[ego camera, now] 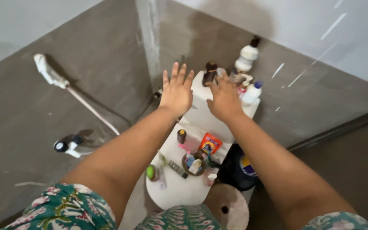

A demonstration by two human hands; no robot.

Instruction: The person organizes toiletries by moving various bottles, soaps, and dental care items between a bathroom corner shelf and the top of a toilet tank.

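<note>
Left hand (176, 90) spread open above the white cistern top (205, 115), right hand (224, 99) flat with fingers reaching the dark brown bottle (210, 72) upright at the back edge, beside white bottles (247, 57).

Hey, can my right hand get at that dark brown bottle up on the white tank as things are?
Probably yes. The right hand is stretched out just beside the dark brown bottle on the white tank, fingers spread, nothing between them. The left hand hovers open to its other side, clear of the path.
</note>
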